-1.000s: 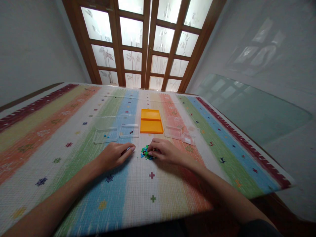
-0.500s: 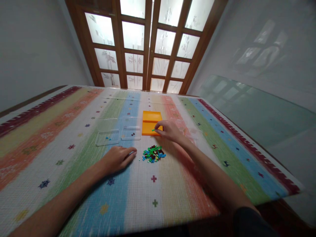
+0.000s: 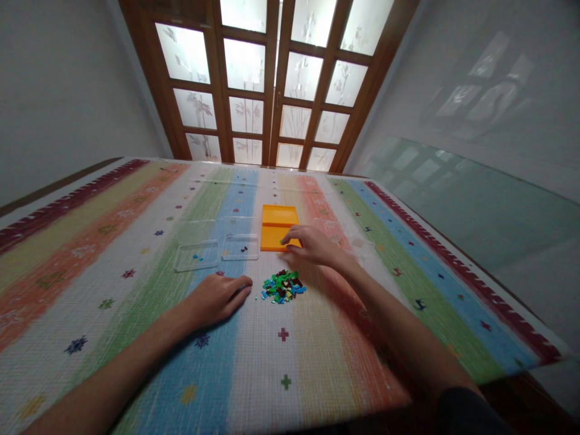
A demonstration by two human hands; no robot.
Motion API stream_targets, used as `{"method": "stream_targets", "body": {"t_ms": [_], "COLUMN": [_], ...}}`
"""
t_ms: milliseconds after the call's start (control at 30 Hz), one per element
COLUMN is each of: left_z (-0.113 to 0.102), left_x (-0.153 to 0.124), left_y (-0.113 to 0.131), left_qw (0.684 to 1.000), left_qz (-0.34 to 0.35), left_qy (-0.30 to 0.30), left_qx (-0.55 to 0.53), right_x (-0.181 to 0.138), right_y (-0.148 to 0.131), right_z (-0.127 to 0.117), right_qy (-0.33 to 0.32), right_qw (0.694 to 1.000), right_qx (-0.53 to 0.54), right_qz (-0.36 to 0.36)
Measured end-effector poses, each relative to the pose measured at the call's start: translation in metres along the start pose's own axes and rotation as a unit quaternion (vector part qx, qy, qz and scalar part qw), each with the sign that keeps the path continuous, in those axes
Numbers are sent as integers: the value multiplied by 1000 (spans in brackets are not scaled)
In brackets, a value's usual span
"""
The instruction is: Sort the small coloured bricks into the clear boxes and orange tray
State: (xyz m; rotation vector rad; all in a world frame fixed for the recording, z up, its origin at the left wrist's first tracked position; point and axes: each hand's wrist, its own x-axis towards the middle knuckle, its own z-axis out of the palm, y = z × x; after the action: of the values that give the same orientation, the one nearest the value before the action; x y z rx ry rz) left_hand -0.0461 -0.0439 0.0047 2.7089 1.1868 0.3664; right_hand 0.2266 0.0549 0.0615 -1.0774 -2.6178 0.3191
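Observation:
My right hand (image 3: 308,243) is over the near half of an open orange tray (image 3: 280,215). Its thumb and index finger have a gap between them, and a small green piece (image 3: 281,241) shows at the index fingertip, in the tray. My left hand (image 3: 222,297) rests on the cloth with its fingers stretched out, holding nothing. Just right of its fingertips lies a pile of small green, blue, brown and yellow pieces (image 3: 283,286).
Left of the tray stand two clear plastic boxes, one (image 3: 196,256) with blue bits, the other (image 3: 240,247) with dark bits. Another clear box (image 3: 362,251) is partly hidden beyond my right forearm. A striped tablecloth (image 3: 258,362) covers the table.
My right thumb and index finger were pinched on the green piece and have now parted, leaving it low at the tray. My left hand stays nearly where it was.

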Motion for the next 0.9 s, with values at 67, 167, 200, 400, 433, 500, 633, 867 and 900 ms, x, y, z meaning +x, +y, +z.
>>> {"method": "stream_targets", "body": {"t_ms": [67,167,200,400,433,500,633,867,900], "left_z": [0,0,0,1,2,2,1,1,1], "left_x": [0,1,1,2,2,3,3,2,2], "left_y": [0,0,0,0,0,0,0,0,0], "left_qw": [1000,1000,1000,1000,1000,1000,1000,1000,1000], "left_qz": [-4,-8,-9,-9,-9,-8,-9,-16,-17], "left_qy": [-2,-8,-9,-4,-2,2,4,2,1], "left_qx": [0,2,3,3,2,1,4,7,8], "right_x": [-8,-16,-18,-23,-23,-23,-23,-22,-22], "right_y": [-10,-27,-32,-53,-56,-59,-59,-59,-57], "right_z": [0,3,3,5,6,9,19,17,15], "right_qy": [-35,-93,-112,-164,-161,-159,-163,-140,-134], "right_qw": [998,990,988,982,983,985,984,986,986], "right_qx": [40,72,75,45,33,7,-16,22,35], "right_qz": [-41,-75,-82,-79,-76,-71,-76,-93,-94]}}
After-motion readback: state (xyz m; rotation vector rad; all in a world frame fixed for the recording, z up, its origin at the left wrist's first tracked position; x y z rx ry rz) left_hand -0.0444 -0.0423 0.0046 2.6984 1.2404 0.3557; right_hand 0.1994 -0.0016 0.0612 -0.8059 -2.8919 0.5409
